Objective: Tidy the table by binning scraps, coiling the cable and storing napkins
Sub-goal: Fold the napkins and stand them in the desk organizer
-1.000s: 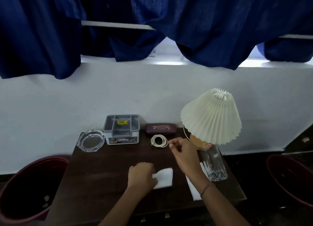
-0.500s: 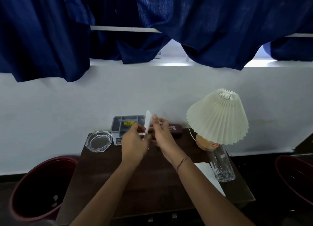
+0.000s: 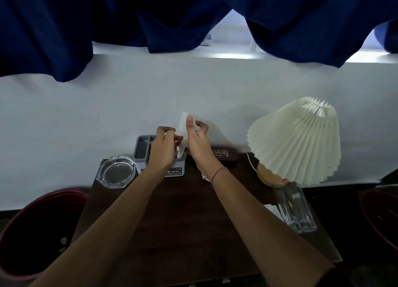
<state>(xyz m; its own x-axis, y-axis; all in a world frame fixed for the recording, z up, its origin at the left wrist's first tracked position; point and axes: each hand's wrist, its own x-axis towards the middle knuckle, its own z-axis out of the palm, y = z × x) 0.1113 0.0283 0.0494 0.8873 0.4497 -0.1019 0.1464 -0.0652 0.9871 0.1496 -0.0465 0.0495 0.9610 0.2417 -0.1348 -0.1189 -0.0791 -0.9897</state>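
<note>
— Both hands, the left hand (image 3: 163, 151) and the right hand (image 3: 197, 146), had left the front of the table (image 3: 183, 217), where the napkin (image 3: 182, 126) lay flat a second earlier, and had carried it up to the back row.

— What stood around them, from the near edge outward?

— Dark red bins sat on the floor on either side: the left bin (image 3: 49, 197), with a few pale scraps (image 3: 63, 241) inside, and the right bin (image 3: 370, 209). On the table's right stood the lamp's glass base (image 3: 295, 209), and a corner of a second napkin (image 3: 271, 207) showed just beside it. Farther back came the glass ashtray (image 3: 116, 172) on the left, then the grey organizer (image 3: 143, 146), half covered by the left hand, then a maroon spectacle case (image 3: 225, 155). The pleated lampshade (image 3: 295, 140) rose over the right end. Of the cable (image 3: 204, 177) only a white sliver showed, because the right wrist blocked the rest. Behind it all were the white wall (image 3: 107, 103) and the blue curtains (image 3: 64, 28).

— And the napkin itself?

— It stood on edge between the two hands, above the organizer. Its lower end reached down to the organizer's right side, though whether it had gone into a compartment I couldn't tell. The left hand's curled fingers pinched its lower part. The right hand's thumb lay straight along its upper edge, with the fingers curled behind it, so both hands were grasping the napkin.
</note>
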